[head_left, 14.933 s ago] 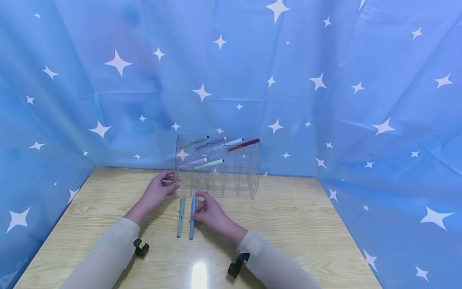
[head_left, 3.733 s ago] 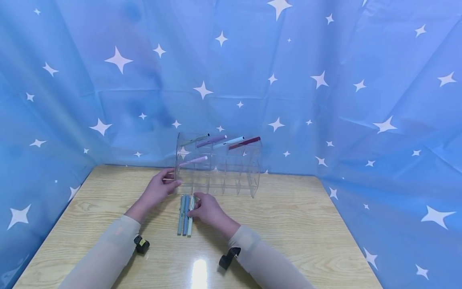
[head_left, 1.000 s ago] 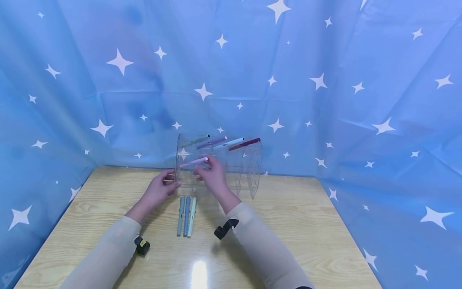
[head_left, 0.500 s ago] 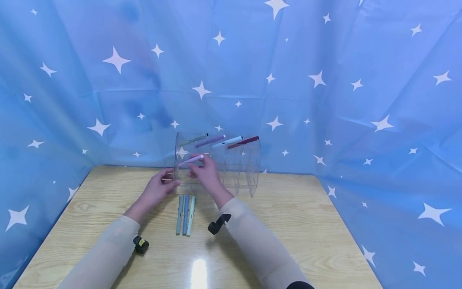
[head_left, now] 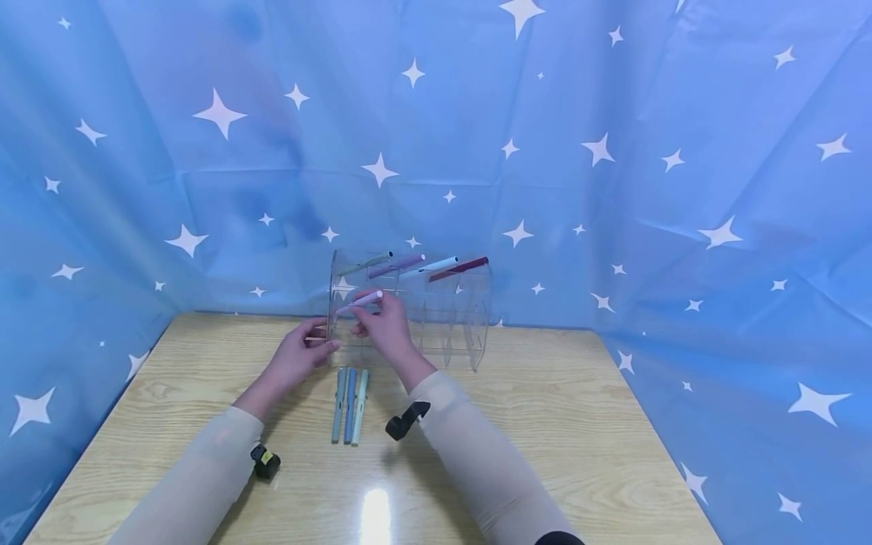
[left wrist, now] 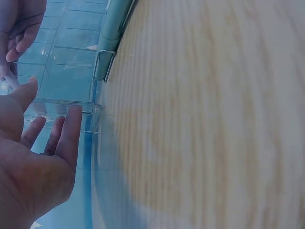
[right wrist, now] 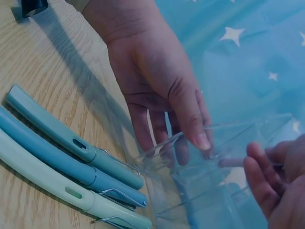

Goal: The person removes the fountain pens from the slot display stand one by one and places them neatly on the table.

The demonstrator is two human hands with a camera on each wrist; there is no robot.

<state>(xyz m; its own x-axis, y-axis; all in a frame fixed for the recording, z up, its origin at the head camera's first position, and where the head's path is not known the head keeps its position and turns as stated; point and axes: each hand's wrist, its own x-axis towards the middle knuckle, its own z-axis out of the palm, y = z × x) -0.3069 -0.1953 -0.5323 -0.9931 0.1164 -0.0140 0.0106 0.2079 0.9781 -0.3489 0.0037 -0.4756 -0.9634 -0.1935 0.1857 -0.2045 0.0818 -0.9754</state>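
A clear acrylic pen rack (head_left: 436, 341) stands at the back of the table. My left hand (head_left: 303, 352) holds its left side wall between thumb and fingers, as the left wrist view shows. The right hand (head_left: 390, 327) pinches a lilac pen (head_left: 369, 299) that slants across the rack's left part; in the right wrist view only a short piece of this pen (right wrist: 231, 162) shows beside the fingers. In front of the rack a grey-green pen (head_left: 338, 409), a blue pen (head_left: 350, 409) and a mint-green pen (head_left: 360, 409) lie side by side on the table.
Along the rack's top rest a dark green pen (head_left: 371, 262), a purple pen (head_left: 402, 265), a pale blue pen (head_left: 436, 266) and a dark red pen (head_left: 466, 268). A blue starry curtain (head_left: 545, 189) hangs close behind the wooden table (head_left: 545, 424).
Earlier the mint-green pen moved from the rack to the table, next to the blue one, which the right hand shifted left. Then that hand rose to the lilac pen. The left hand stays put.
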